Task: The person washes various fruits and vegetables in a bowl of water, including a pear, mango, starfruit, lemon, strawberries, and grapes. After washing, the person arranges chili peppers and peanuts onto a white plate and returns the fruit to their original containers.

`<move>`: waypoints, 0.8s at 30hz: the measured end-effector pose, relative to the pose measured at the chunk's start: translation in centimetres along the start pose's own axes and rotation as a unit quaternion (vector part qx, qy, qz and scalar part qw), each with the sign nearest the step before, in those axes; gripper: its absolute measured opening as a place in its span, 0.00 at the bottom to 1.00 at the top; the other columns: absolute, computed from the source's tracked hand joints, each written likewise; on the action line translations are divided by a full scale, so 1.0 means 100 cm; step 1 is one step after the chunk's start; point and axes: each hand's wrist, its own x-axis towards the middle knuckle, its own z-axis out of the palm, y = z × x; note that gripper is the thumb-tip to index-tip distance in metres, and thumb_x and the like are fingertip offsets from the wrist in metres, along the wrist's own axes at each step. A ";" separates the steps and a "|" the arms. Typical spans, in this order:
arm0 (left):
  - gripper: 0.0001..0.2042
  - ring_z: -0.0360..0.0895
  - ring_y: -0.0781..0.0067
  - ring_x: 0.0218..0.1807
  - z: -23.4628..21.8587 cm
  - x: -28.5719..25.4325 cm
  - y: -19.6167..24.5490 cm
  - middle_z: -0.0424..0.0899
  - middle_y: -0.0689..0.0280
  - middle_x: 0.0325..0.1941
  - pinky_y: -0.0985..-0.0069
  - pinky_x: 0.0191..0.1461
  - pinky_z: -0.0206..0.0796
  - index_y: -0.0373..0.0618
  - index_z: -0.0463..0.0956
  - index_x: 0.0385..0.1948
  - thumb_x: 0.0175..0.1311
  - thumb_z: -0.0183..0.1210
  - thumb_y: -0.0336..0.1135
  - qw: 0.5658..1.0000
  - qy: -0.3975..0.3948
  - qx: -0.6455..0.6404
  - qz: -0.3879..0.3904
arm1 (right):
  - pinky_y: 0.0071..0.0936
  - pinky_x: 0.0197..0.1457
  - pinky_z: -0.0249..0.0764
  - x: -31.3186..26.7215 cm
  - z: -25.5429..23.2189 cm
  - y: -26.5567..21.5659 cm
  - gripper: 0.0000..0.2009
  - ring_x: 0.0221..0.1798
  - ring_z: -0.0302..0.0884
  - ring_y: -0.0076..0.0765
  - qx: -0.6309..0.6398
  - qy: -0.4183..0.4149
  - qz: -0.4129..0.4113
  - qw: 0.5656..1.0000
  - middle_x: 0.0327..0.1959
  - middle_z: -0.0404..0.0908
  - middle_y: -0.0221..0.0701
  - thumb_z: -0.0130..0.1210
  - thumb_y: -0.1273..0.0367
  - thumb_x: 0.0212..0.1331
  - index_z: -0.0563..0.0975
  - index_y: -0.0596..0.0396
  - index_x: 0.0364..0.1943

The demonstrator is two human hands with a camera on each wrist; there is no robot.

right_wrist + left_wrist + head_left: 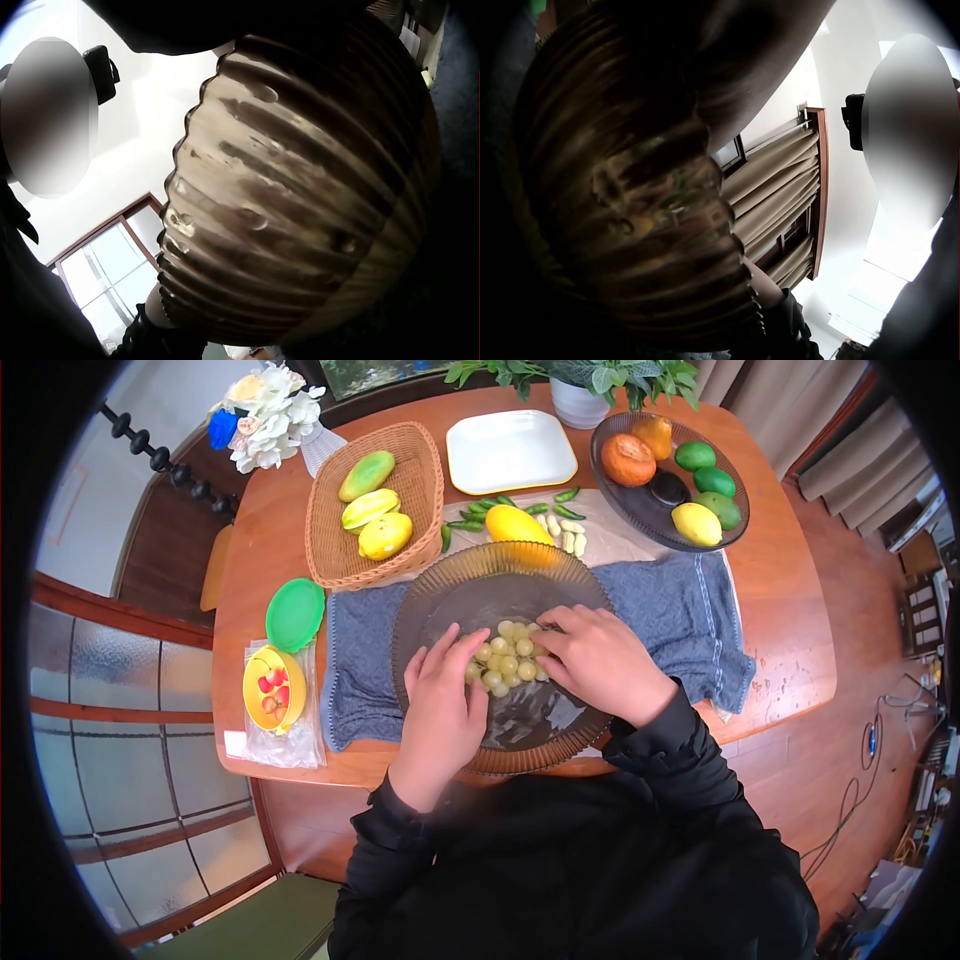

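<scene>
A bunch of pale green grapes (508, 658) lies in a large ribbed, smoky brown see-through bowl (440, 585). My left hand (440, 695) reaches in over the near left rim, with thumb and index finger at the left side of the bunch. From the right, my right hand (605, 660) holds the other side with bent fingers, its fingertips partly hidden by the hand. Shiny reflections show on the bowl's bottom. In the left wrist view the bowl's ribbed wall (630, 240) fills much of the picture. Drops cover the wall (300, 195) in the right wrist view.
Under the bowl lies a blue-grey towel (680, 610). Behind stand a wicker basket (425, 490) of fruit, a white tray (510, 450) and a dark fruit plate (640, 510). Green peppers, peanuts and a yellow mango (515, 525) lie between. Left is a yellow bowl (255, 685) of cherries.
</scene>
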 end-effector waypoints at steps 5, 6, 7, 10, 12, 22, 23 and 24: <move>0.22 0.73 0.49 0.77 -0.001 0.000 0.003 0.78 0.59 0.75 0.49 0.84 0.52 0.50 0.80 0.65 0.69 0.68 0.27 0.999 0.017 0.032 0.010 | 0.42 0.61 0.79 0.004 -0.007 -0.006 0.17 0.56 0.84 0.44 0.031 -0.017 0.023 0.999 0.53 0.84 0.30 0.70 0.64 0.64 0.88 0.46 0.56; 0.22 0.73 0.49 0.77 -0.002 0.000 0.004 0.78 0.59 0.75 0.49 0.84 0.52 0.50 0.80 0.65 0.69 0.68 0.27 0.999 0.016 0.032 0.010 | 0.42 0.61 0.79 0.004 -0.008 -0.006 0.17 0.56 0.84 0.44 0.031 -0.017 0.023 0.999 0.53 0.84 0.30 0.70 0.64 0.64 0.88 0.46 0.56; 0.21 0.74 0.49 0.73 -0.004 0.001 0.005 0.78 0.59 0.71 0.51 0.82 0.56 0.49 0.81 0.62 0.68 0.68 0.27 1.000 0.003 0.023 -0.003 | 0.42 0.62 0.79 0.004 -0.009 -0.006 0.17 0.58 0.84 0.44 0.043 -0.013 0.006 0.999 0.55 0.84 0.30 0.69 0.65 0.64 0.88 0.43 0.57; 0.17 0.77 0.50 0.66 -0.003 0.002 0.002 0.79 0.58 0.63 0.56 0.75 0.64 0.46 0.82 0.58 0.68 0.68 0.25 1.000 -0.007 0.000 -0.011 | 0.42 0.64 0.79 0.004 -0.011 -0.004 0.18 0.60 0.83 0.43 0.056 -0.008 -0.032 0.998 0.58 0.85 0.30 0.68 0.68 0.63 0.89 0.40 0.57; 0.16 0.78 0.51 0.61 -0.003 0.003 0.002 0.80 0.57 0.59 0.59 0.70 0.69 0.44 0.82 0.56 0.68 0.68 0.24 1.000 -0.002 -0.013 -0.007 | 0.42 0.65 0.79 0.003 -0.011 -0.002 0.18 0.61 0.83 0.43 0.057 -0.006 -0.052 0.997 0.60 0.85 0.30 0.67 0.69 0.62 0.89 0.39 0.56; 0.15 0.80 0.40 0.66 0.001 0.004 0.000 0.82 0.49 0.65 0.54 0.71 0.72 0.41 0.80 0.60 0.74 0.64 0.27 0.999 -0.023 -0.037 0.032 | 0.40 0.64 0.79 -0.001 -0.005 0.004 0.15 0.59 0.85 0.42 0.030 -0.054 -0.062 0.996 0.53 0.88 0.30 0.63 0.75 0.57 0.92 0.44 0.46; 0.16 0.79 0.39 0.69 0.000 0.004 0.002 0.81 0.49 0.68 0.53 0.73 0.71 0.41 0.79 0.61 0.74 0.63 0.27 0.999 -0.035 -0.022 0.027 | 0.40 0.64 0.79 -0.001 -0.005 0.004 0.14 0.58 0.85 0.43 0.030 -0.057 -0.055 0.996 0.52 0.88 0.30 0.63 0.75 0.57 0.91 0.46 0.45; 0.16 0.79 0.39 0.69 -0.002 0.004 0.004 0.81 0.49 0.68 0.53 0.73 0.71 0.41 0.79 0.61 0.74 0.63 0.27 0.999 -0.035 -0.022 0.026 | 0.40 0.64 0.79 -0.001 -0.004 0.004 0.14 0.58 0.85 0.43 0.030 -0.057 -0.055 0.996 0.52 0.88 0.30 0.63 0.75 0.57 0.91 0.46 0.45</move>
